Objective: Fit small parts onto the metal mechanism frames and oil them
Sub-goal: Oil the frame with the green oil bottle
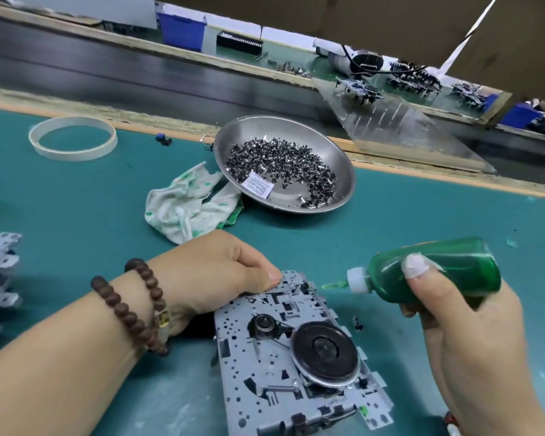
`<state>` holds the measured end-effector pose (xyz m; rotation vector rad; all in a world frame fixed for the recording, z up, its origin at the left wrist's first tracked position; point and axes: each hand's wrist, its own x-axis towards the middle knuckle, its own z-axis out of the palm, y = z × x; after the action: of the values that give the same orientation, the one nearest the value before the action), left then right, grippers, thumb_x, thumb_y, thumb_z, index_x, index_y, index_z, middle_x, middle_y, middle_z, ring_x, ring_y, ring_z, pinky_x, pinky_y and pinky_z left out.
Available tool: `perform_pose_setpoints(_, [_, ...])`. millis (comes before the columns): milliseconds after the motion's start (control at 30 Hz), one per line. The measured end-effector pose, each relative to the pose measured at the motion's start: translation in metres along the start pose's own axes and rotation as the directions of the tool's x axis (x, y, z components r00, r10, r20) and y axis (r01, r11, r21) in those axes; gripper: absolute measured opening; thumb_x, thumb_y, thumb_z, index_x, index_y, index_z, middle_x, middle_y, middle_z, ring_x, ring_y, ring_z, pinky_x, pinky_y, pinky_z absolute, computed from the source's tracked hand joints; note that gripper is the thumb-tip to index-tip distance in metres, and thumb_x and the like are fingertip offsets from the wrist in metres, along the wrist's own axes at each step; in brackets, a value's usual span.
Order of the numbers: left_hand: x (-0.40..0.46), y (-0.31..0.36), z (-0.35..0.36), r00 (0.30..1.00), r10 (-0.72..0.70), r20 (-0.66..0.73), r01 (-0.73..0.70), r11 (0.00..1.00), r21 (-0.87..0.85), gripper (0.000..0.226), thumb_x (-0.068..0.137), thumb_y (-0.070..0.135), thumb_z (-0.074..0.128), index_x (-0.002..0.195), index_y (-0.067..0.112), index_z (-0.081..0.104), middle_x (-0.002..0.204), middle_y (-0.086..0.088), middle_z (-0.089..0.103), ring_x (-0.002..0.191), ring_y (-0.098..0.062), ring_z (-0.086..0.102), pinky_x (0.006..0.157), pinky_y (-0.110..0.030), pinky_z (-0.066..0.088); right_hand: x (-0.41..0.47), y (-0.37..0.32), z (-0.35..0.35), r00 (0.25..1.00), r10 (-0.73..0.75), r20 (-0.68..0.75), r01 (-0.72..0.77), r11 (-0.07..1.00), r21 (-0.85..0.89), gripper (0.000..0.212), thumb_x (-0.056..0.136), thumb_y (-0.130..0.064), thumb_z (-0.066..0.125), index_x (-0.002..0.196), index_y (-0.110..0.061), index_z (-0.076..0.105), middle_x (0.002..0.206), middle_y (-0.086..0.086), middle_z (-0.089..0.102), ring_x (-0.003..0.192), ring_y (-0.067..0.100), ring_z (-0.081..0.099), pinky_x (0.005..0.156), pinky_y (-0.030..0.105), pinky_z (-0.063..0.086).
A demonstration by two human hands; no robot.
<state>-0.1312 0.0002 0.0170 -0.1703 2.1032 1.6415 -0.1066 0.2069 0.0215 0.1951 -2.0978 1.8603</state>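
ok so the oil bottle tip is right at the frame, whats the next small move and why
Probably a light squeeze of the green oil bottle by the right hand. Its needle tip sits at the small part on the far corner of the metal frame, which the left hand pins down, so it looks ready for a drop.

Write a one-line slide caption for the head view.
Left hand steadies a metal mechanism frame while the right hand aims a green oil bottle at its far edge.
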Motion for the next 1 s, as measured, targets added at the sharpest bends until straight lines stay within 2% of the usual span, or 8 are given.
perform_pose_setpoints(167, [0.0000, -0.0007, -0.0001, 1.000, -0.001, 0.002, 0.001, 1.000, -0.008, 0.011, 0.080, 0.017, 0.066, 0.076, 0.014, 0.076, 0.077, -0.001, 0.074, 0.075, -0.015, 0.067, 0.080, -0.028, 0.052, 0.0001, -0.0003, -0.0007, 1.000, 0.012, -0.005, -0.012, 0.999, -0.037, 0.052, 0.050, -0.072, 0.073, 0.077, -0.028, 0.069, 0.064, -0.009, 0.066, 0.058, 0.003, 0.057, 0.050, 0.014, 0.045])
perform_pose_setpoints(333, [-0.0008, -0.0001, 0.0011, 1.000, -0.012, 0.006, 0.012, 1.000, -0.025, 0.012, 0.080, 0.018, 0.067, 0.072, 0.015, 0.075, 0.071, -0.002, 0.073, 0.056, -0.007, 0.064, 0.064, -0.022, 0.051, -0.0003, 0.0002, -0.0010, 1.000, 0.001, 0.007, -0.001, 0.999, -0.038, 0.050, 0.052, -0.071, 0.073, 0.077, -0.029, 0.068, 0.067, -0.007, 0.067, 0.060, 0.006, 0.058, 0.050, 0.016, 0.045])
perform_pose_setpoints(467, [0.0001, -0.0006, 0.0012, 1.000, -0.007, -0.008, 0.007, 1.000, -0.026, 0.012, 0.080, 0.016, 0.067, 0.072, 0.015, 0.075, 0.070, -0.001, 0.073, 0.057, -0.006, 0.063, 0.067, -0.022, 0.050, -0.0004, 0.0005, -0.0015, 1.000, 0.006, 0.003, -0.005, 0.999, -0.037, 0.051, 0.052, -0.071, 0.073, 0.078, -0.028, 0.068, 0.067, -0.007, 0.066, 0.060, 0.006, 0.057, 0.050, 0.016, 0.045])
perform_pose_setpoints(633, [-0.0003, -0.0001, 0.0013, 1.000, -0.004, -0.001, 0.004, 1.000, -0.031, 0.013, 0.080, 0.017, 0.067, 0.070, 0.015, 0.075, 0.066, -0.001, 0.072, 0.051, -0.004, 0.062, 0.061, -0.020, 0.049, 0.0003, 0.0011, -0.0015, 1.000, 0.005, 0.004, -0.005, 0.999, -0.036, 0.051, 0.051, -0.070, 0.074, 0.078, -0.027, 0.068, 0.067, -0.007, 0.066, 0.060, 0.007, 0.057, 0.050, 0.017, 0.045])
perform_pose_setpoints(833, [0.0007, 0.0000, 0.0012, 1.000, 0.001, -0.012, -0.001, 1.000, -0.028, 0.013, 0.080, 0.017, 0.068, 0.070, 0.016, 0.075, 0.065, 0.004, 0.072, 0.051, 0.000, 0.062, 0.067, -0.022, 0.049, 0.0003, 0.0015, -0.0019, 1.000, 0.000, 0.010, 0.001, 0.999, -0.037, 0.049, 0.052, -0.070, 0.073, 0.078, -0.028, 0.068, 0.067, -0.009, 0.066, 0.059, 0.007, 0.057, 0.051, 0.017, 0.044])
perform_pose_setpoints(1000, [0.0009, -0.0007, 0.0013, 1.000, 0.002, -0.007, -0.002, 0.999, -0.037, 0.013, 0.080, 0.017, 0.068, 0.069, 0.016, 0.075, 0.063, 0.002, 0.071, 0.049, -0.002, 0.061, 0.062, -0.020, 0.047, 0.0004, 0.0019, -0.0013, 1.000, -0.002, 0.007, 0.003, 0.999, -0.037, 0.050, 0.052, -0.070, 0.073, 0.078, -0.028, 0.069, 0.067, -0.008, 0.067, 0.059, 0.006, 0.057, 0.050, 0.017, 0.044])
